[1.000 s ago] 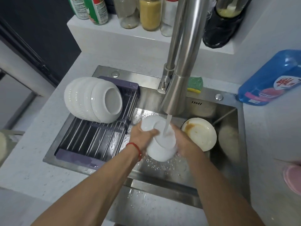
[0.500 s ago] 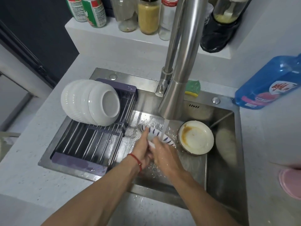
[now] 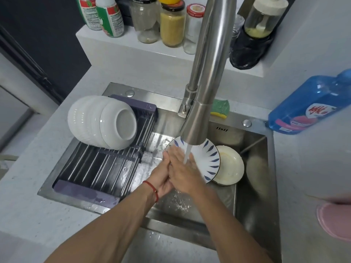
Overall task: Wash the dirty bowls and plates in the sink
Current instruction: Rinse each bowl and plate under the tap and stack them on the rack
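Plate [image 3: 206, 158] with blue leaf marks tilted in the sink [image 3: 252, 196], under the tap [image 3: 197, 120], water stream falling onto its face. Right hand [image 3: 183, 173] laid flat on the plate, fingers straight and pressed to the wet surface. Left hand [image 3: 163, 174] at the plate's left edge, just beside and partly under the right; whether curled round the rim cannot be told. Red string on the left wrist. Splashes on the sink floor below both hands.

Just right of the plate, touching or overlapped by it, a stack of cream dishes [image 3: 230, 168] lying flat in the basin, faint yellowish smear on the top one.

Left of the hands, a dark rack [image 3: 98, 168] across the sink's left part, with white bowls [image 3: 102, 121] nested on their sides at its far end, bases towards the tap.

Behind the tap, a green and yellow sponge [image 3: 220, 109] on the sink's back rim. On the tabletop [image 3: 38, 215] at right, a blue bottle [image 3: 307, 105] lying over, and a pink object [image 3: 334, 221] at the picture's edge. On the ledge [image 3: 133, 48] behind, jars and bottles in a row, plus a black bag [image 3: 248, 52] with a dispenser on it.
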`<state>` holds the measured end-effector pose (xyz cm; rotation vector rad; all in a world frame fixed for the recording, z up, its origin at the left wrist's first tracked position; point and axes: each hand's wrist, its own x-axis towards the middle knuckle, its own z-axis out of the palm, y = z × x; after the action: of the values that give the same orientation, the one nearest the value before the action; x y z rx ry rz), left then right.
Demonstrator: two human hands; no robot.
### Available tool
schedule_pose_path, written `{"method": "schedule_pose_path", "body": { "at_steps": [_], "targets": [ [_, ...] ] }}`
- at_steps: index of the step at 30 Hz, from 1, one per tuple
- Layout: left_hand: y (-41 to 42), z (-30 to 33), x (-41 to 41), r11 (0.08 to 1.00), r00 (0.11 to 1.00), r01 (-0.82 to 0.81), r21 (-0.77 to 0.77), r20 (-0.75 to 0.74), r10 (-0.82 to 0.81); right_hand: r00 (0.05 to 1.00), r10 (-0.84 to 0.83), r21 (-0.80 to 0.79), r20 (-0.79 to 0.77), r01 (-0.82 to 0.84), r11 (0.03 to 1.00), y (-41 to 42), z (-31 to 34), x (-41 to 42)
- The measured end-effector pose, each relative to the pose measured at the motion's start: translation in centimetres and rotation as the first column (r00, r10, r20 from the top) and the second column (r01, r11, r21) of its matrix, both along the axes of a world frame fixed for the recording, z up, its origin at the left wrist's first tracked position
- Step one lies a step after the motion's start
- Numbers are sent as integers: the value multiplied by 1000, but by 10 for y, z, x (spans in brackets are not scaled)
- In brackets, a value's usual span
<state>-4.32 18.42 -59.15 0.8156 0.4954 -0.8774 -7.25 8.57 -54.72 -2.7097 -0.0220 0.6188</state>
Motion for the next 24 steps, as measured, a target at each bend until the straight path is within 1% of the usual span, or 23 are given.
{"method": "schedule_pose_path", "body": {
  "at_steps": [1,2,3,4,6,7,8,9,10,11,12,14,15,16,17,19,20,21,22,23,24],
  "targets": [
    [2,-1,1,1000,1000,-6,26,-9,6,1000,30,42,7,-30,999,-6,8,-8],
    [4,-2,2,998,1000,-21,53,-17,22,996,92,51,23,-93,994,-14,15,-16],
    [6,-5,2,997,999,-40,73,-21,42,988,150,25,36,-151,988,-23,18,-26],
    [6,-5,1,996,998,-50,72,-24,52,983,180,-33,37,-178,983,-32,18,-37],
    [0,-5,-2,988,997,-77,130,-14,80,996,82,-224,31,-73,972,-47,9,-40],
    [-4,-5,-5,984,997,-81,159,4,81,1000,-6,-290,13,9,957,-49,0,-33],
    [-9,-2,-9,982,998,-68,174,6,68,996,-94,-321,4,90,943,-46,-9,-24],
    [-13,-1,-11,981,998,-56,185,11,55,990,-140,-319,27,142,937,-40,-17,-13],
    [-15,2,-13,977,998,-60,205,13,58,990,-133,-289,52,142,947,-31,-21,-7],
    [-14,3,-12,971,999,-50,235,29,44,994,-79,-225,75,95,970,-23,-24,-4],
    [-12,6,-9,965,999,-25,262,45,14,997,2,-131,79,8,991,-14,-20,-5],
    [0,2,1,949,997,9,315,68,-32,985,162,66,66,-166,984,-10,-6,-25],
    [6,-2,6,949,997,15,316,67,-38,970,222,78,99,-229,970,-14,-1,-38],
    [11,-4,10,948,998,-15,317,70,-8,957,247,20,151,-253,967,-19,-2,-50],
    [14,-3,12,946,996,-58,318,85,33,957,235,-81,169,-224,971,-24,-3,-56],
    [10,-3,11,953,995,-53,297,93,26,992,51,-242,113,-22,970,-28,-4,-45],
    [6,0,6,959,994,-52,277,109,22,995,-64,-282,80,84,956,-26,-2,-33],
    [2,1,0,961,996,-35,273,89,11,987,-141,-308,77,158,938,-22,-3,-20],
    [-1,7,-3,962,997,-16,274,74,-4,988,-132,-310,73,149,939,-18,-3,-6],
    [-3,11,-3,959,997,-7,282,71,-14,995,-74,-271,61,87,959,-14,-5,3],
    [-1,14,0,951,996,5,310,80,-31,998,21,-193,58,-9,981,-11,-6,6]
  ]
}}
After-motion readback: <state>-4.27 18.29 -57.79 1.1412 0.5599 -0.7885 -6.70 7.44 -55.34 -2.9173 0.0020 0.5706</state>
